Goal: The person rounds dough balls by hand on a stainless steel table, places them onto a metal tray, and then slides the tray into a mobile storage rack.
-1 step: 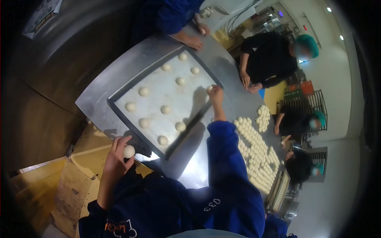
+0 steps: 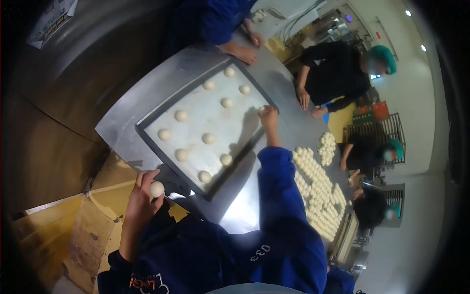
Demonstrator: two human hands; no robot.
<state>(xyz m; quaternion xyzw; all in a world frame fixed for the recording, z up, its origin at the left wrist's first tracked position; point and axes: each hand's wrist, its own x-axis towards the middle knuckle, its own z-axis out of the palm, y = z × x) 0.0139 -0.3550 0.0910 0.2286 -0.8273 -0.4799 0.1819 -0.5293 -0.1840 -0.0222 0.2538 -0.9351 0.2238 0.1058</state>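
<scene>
My left hand (image 2: pixel 142 196) is curled round a smooth white dough ball (image 2: pixel 156 189), off the table's near left edge. With my right arm stretched forward, my right hand (image 2: pixel 269 118) closes on another dough ball (image 2: pixel 261 111) at the far right corner of a dark-rimmed baking tray (image 2: pixel 171 169). Its fingers partly cover that ball, and whether the ball rests on the tray I cannot tell. Several round dough balls (image 2: pixel 208 138) lie spaced apart on the tray's pale surface.
The tray lies on a metal table (image 2: pixel 120 122). To the right sits a large cluster of small dough pieces (image 2: pixel 316 188), with a smaller pile (image 2: pixel 327 147) beyond. A co-worker in blue (image 2: pixel 215 24) stands at the far edge; others in dark clothes (image 2: pixel 333 73) line the right side.
The whole view has shifted slightly. My right fingers cover more of their dough ball than before; my left hand keeps its ball in the same grip.
</scene>
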